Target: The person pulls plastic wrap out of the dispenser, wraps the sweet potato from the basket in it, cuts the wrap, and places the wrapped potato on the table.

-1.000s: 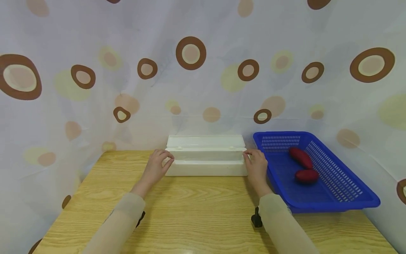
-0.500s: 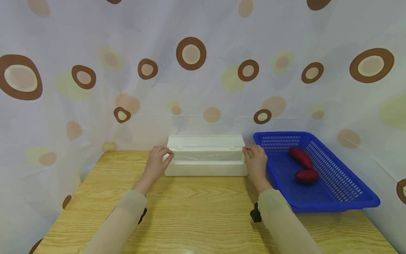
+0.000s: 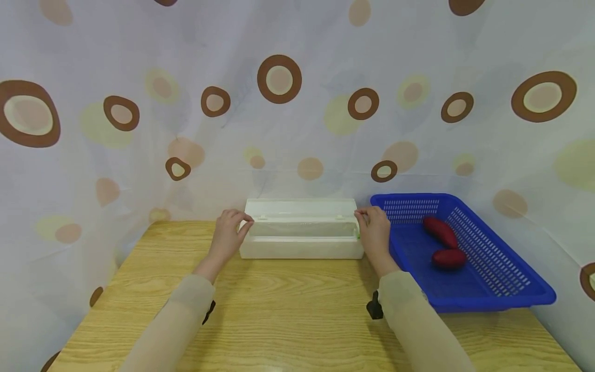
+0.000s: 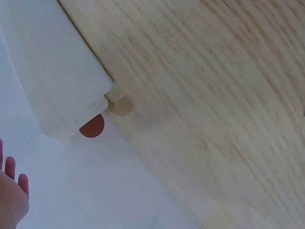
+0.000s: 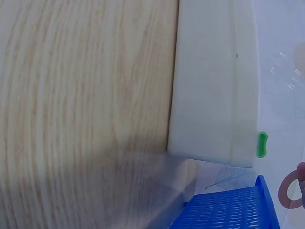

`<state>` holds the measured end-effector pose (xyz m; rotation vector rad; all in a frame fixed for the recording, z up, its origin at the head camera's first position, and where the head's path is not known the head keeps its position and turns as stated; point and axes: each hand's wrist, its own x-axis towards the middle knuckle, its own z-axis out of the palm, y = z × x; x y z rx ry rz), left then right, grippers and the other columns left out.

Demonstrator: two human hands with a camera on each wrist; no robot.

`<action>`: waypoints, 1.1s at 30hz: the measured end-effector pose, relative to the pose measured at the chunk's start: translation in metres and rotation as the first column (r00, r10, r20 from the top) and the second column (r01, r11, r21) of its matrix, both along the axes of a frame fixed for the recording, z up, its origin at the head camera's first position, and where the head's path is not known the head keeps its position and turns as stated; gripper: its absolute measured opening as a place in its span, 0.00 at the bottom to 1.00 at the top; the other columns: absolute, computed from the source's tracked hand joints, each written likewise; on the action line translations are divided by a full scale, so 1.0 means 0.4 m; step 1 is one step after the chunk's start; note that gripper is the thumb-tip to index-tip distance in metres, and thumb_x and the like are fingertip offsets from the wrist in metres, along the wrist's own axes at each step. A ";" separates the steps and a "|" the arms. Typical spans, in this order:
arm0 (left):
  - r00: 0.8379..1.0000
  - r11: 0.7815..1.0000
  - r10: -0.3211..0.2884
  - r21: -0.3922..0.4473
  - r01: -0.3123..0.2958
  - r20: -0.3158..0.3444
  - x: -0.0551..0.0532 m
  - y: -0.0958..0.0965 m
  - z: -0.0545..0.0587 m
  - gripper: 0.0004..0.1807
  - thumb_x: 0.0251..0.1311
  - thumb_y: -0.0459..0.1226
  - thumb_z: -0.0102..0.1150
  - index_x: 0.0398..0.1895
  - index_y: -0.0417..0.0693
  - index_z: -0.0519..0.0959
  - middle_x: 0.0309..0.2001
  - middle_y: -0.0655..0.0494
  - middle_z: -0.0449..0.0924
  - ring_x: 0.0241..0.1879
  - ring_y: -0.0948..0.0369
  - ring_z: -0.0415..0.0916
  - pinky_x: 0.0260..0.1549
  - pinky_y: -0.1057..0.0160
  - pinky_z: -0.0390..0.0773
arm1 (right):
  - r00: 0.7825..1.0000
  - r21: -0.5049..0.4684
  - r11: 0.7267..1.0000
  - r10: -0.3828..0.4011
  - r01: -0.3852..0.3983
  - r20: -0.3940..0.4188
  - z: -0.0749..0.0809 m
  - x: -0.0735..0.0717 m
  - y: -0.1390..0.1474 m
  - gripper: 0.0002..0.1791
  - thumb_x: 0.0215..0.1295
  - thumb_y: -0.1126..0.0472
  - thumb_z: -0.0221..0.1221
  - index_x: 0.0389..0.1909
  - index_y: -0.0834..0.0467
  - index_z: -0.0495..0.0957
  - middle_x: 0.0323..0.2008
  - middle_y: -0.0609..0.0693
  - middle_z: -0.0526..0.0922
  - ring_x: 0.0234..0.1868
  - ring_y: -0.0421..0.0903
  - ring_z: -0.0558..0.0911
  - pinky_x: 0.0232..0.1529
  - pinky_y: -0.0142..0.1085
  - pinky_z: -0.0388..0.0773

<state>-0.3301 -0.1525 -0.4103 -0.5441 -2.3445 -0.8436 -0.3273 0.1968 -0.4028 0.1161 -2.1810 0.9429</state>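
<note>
A long white cling film dispenser lies across the back of the table with its lid raised. Thin clear cling film shows as glints beside the dispenser in the right wrist view. My left hand pinches it between thumb and fingertips at the dispenser's left end. At the right end my right hand pinches it the same way. Only part of the left hand shows at the lower left of the left wrist view. A small green piece sits at the dispenser's right end.
To the right stands a blue plastic basket with perforated sides, close to my right forearm. Two dark red sweet-potato-like pieces lie in it. Behind the wooden table hangs a white curtain with brown rings.
Both hands have risen slightly from the dispenser's opening toward the lid. Glints of film appeared between them, and the green piece came into view beside the right hand.
</note>
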 end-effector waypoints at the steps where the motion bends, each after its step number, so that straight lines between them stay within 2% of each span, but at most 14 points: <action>1: 1.000 1.000 0.005 -0.002 -0.005 0.004 0.000 0.000 0.003 0.02 0.57 0.33 0.63 0.33 0.43 0.81 0.38 0.49 0.79 0.47 0.48 0.71 0.46 0.46 0.68 | 1.000 0.006 1.000 -0.003 0.003 -0.001 0.002 -0.001 0.001 0.07 0.61 0.64 0.61 0.32 0.66 0.81 0.33 0.62 0.80 0.38 0.58 0.75 0.42 0.51 0.68; 9: 1.000 1.000 0.016 0.002 -0.016 0.001 -0.003 -0.002 0.023 0.04 0.58 0.34 0.62 0.34 0.43 0.81 0.39 0.48 0.79 0.47 0.48 0.70 0.47 0.45 0.68 | 1.000 0.018 1.000 0.005 -0.005 -0.026 0.025 -0.010 0.004 0.08 0.62 0.64 0.61 0.31 0.66 0.80 0.34 0.62 0.80 0.40 0.59 0.75 0.44 0.52 0.67; 15: 1.000 1.000 0.022 -0.010 -0.022 0.014 -0.011 -0.003 0.037 0.05 0.60 0.36 0.60 0.35 0.43 0.81 0.39 0.48 0.80 0.47 0.48 0.70 0.48 0.44 0.67 | 1.000 0.026 1.000 0.001 0.000 -0.014 0.044 -0.014 0.006 0.08 0.62 0.63 0.61 0.31 0.66 0.80 0.34 0.62 0.80 0.40 0.59 0.76 0.44 0.51 0.68; 23: 0.999 1.000 0.028 0.010 -0.028 0.046 -0.013 -0.006 0.059 0.06 0.62 0.37 0.59 0.36 0.43 0.81 0.40 0.48 0.79 0.47 0.49 0.70 0.50 0.44 0.66 | 0.996 -0.001 1.000 0.027 -0.027 0.080 0.088 -0.004 0.004 0.07 0.63 0.63 0.60 0.34 0.64 0.82 0.37 0.61 0.82 0.44 0.59 0.76 0.52 0.52 0.65; 28: 0.998 0.999 0.003 0.045 -0.005 0.064 -0.015 -0.009 0.066 0.06 0.63 0.37 0.57 0.36 0.43 0.81 0.38 0.49 0.78 0.45 0.50 0.69 0.50 0.46 0.66 | 0.985 -0.003 0.998 0.057 -0.057 0.165 0.109 -0.001 0.010 0.08 0.65 0.62 0.58 0.36 0.63 0.81 0.37 0.60 0.81 0.43 0.56 0.75 0.50 0.49 0.68; 33: 0.999 0.997 -0.019 0.070 0.015 0.050 -0.016 -0.012 0.077 0.06 0.62 0.36 0.58 0.36 0.41 0.81 0.36 0.48 0.78 0.44 0.49 0.69 0.49 0.45 0.65 | 0.967 0.031 0.996 0.076 -0.086 0.242 0.123 0.003 0.017 0.09 0.67 0.61 0.56 0.38 0.63 0.80 0.38 0.59 0.79 0.42 0.54 0.75 0.47 0.47 0.72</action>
